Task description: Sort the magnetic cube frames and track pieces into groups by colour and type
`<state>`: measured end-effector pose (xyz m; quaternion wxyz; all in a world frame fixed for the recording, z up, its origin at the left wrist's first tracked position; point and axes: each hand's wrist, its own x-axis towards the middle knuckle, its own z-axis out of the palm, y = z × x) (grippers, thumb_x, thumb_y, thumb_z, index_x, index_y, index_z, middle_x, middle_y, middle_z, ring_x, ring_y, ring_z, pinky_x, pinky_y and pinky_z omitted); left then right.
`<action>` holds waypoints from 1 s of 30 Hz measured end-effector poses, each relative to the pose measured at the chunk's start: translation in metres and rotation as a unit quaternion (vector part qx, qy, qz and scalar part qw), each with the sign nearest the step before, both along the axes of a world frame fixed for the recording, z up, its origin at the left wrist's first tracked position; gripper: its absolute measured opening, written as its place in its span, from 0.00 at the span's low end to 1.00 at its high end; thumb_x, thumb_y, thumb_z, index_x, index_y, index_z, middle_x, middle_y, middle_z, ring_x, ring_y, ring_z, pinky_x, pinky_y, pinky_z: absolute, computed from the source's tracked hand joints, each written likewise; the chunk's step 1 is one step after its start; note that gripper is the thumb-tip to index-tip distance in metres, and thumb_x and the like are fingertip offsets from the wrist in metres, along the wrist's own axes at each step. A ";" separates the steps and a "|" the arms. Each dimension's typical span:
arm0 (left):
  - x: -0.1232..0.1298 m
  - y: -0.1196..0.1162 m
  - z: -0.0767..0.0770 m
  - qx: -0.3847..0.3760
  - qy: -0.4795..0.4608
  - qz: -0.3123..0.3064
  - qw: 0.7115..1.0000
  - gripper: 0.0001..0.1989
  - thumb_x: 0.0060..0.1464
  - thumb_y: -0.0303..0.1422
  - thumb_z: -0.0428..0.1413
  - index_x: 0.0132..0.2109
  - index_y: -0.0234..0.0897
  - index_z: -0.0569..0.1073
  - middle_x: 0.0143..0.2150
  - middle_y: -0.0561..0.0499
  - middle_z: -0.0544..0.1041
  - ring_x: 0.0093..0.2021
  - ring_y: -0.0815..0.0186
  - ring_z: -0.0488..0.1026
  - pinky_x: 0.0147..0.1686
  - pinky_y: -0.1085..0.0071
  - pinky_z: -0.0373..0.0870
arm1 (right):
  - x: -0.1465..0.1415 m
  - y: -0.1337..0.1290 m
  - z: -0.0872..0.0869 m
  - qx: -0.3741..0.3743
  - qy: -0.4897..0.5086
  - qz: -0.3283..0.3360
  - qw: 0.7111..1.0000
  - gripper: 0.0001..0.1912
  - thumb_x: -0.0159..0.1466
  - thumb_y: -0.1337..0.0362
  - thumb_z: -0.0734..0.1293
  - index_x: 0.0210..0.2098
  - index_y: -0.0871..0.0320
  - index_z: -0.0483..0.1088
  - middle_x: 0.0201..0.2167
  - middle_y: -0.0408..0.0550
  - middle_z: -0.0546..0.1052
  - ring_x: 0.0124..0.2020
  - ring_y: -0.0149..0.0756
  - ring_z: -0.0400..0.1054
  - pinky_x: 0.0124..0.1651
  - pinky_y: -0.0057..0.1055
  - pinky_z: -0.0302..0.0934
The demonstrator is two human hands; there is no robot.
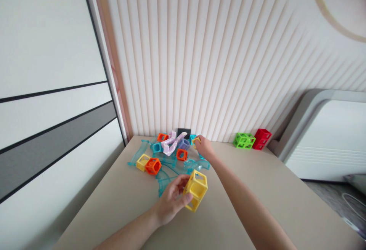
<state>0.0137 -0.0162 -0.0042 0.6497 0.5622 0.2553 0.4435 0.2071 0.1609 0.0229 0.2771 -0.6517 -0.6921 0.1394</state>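
Note:
My left hand (171,200) is wrapped round a stack of yellow cube blocks (197,187), tilted above the near part of the table. Farther off, my right hand (203,147) has its fingers closed on another yellow cube block (195,142) at the right edge of the toy pile. Around it lie a purple cube block (184,144), an orange cube block (182,154) and clear teal track pieces (197,165). To the left sit a yellow cube block (142,162) and an orange one (153,166), side by side. A pale lilac curved piece (170,145) rests on the pile.
Green cube blocks (244,140) and red cube blocks (261,139) stand against the ribbed wall (183,51) at the back right. A black flat object (183,133) leans behind the pile. White panels (51,135) border the table (246,181) on the left.

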 end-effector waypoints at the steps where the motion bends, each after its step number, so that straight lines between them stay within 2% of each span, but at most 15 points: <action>1: 0.000 0.000 0.000 -0.002 -0.002 -0.002 1.000 0.25 0.56 0.43 0.64 0.56 0.38 0.71 0.52 0.42 0.78 0.51 0.56 0.74 0.52 0.61 0.68 | 0.002 0.001 -0.002 0.002 0.026 -0.015 1.000 0.14 0.70 0.67 0.58 0.44 0.57 0.75 0.36 0.49 0.81 0.40 0.39 0.75 0.40 0.31 0.65; 3: 0.000 -0.001 0.000 -0.005 -0.005 -0.004 1.000 0.24 0.56 0.43 0.64 0.56 0.38 0.71 0.52 0.42 0.78 0.51 0.56 0.74 0.53 0.61 0.68 | 0.007 0.002 -0.007 0.005 0.073 -0.042 0.996 0.12 0.72 0.63 0.59 0.45 0.58 0.74 0.35 0.47 0.80 0.36 0.37 0.75 0.38 0.32 0.67; 6: 0.000 -0.001 0.000 -0.006 -0.009 -0.004 1.000 0.24 0.56 0.43 0.64 0.56 0.38 0.72 0.51 0.42 0.78 0.52 0.55 0.74 0.53 0.60 0.68 | 0.011 -0.001 -0.017 0.015 0.125 -0.072 0.989 0.13 0.71 0.57 0.65 0.47 0.60 0.72 0.40 0.47 0.78 0.36 0.34 0.74 0.40 0.35 0.70; 9: 0.001 -0.001 -0.001 -0.003 -0.014 -0.004 1.000 0.24 0.57 0.43 0.64 0.56 0.38 0.72 0.51 0.41 0.78 0.52 0.55 0.74 0.53 0.60 0.68 | 0.011 -0.006 -0.025 0.035 0.150 -0.093 0.984 0.12 0.72 0.60 0.60 0.46 0.59 0.71 0.37 0.48 0.78 0.37 0.38 0.74 0.39 0.35 0.69; 12: 0.001 0.000 -0.002 0.000 -0.016 -0.007 1.000 0.24 0.57 0.43 0.64 0.57 0.38 0.71 0.52 0.42 0.78 0.52 0.55 0.74 0.52 0.61 0.68 | 0.010 -0.009 -0.030 0.059 0.151 -0.093 0.982 0.14 0.67 0.63 0.55 0.47 0.58 0.69 0.35 0.49 0.78 0.37 0.42 0.73 0.39 0.35 0.66; 15: 0.001 -0.001 0.000 -0.001 -0.018 -0.008 1.000 0.24 0.57 0.42 0.64 0.57 0.38 0.71 0.52 0.42 0.78 0.52 0.55 0.74 0.52 0.61 0.68 | 0.009 -0.011 -0.032 0.082 0.135 -0.079 0.984 0.15 0.64 0.63 0.56 0.47 0.58 0.68 0.41 0.51 0.78 0.42 0.44 0.73 0.44 0.36 0.65; 19: 0.001 -0.002 0.002 -0.006 -0.025 -0.013 1.000 0.23 0.57 0.42 0.64 0.56 0.39 0.72 0.52 0.42 0.78 0.53 0.56 0.74 0.52 0.62 0.68 | 0.007 -0.013 -0.033 0.094 0.095 -0.049 0.990 0.16 0.63 0.64 0.56 0.49 0.57 0.66 0.47 0.52 0.77 0.47 0.42 0.72 0.49 0.35 0.64; 24: 0.001 -0.001 0.003 -0.007 -0.031 -0.016 0.999 0.24 0.56 0.42 0.64 0.56 0.38 0.71 0.52 0.42 0.78 0.51 0.57 0.75 0.52 0.62 0.68 | 0.005 -0.019 -0.028 0.088 0.021 -0.025 0.996 0.15 0.67 0.65 0.57 0.52 0.54 0.67 0.49 0.50 0.76 0.46 0.41 0.72 0.48 0.33 0.61; 28: 0.001 -0.002 0.001 -0.007 -0.035 -0.015 0.999 0.23 0.57 0.42 0.64 0.56 0.39 0.71 0.52 0.43 0.78 0.51 0.57 0.74 0.52 0.63 0.68 | 0.003 -0.025 -0.023 0.085 -0.048 -0.014 0.995 0.15 0.68 0.66 0.60 0.53 0.52 0.68 0.53 0.51 0.73 0.42 0.42 0.72 0.44 0.33 0.60; 30: 0.001 -0.001 0.000 -0.006 -0.036 -0.015 0.999 0.23 0.57 0.42 0.64 0.56 0.39 0.71 0.52 0.43 0.78 0.52 0.57 0.74 0.52 0.62 0.68 | 0.003 -0.028 -0.020 0.089 -0.079 -0.003 0.993 0.16 0.68 0.66 0.61 0.54 0.53 0.68 0.52 0.51 0.72 0.44 0.43 0.71 0.46 0.34 0.59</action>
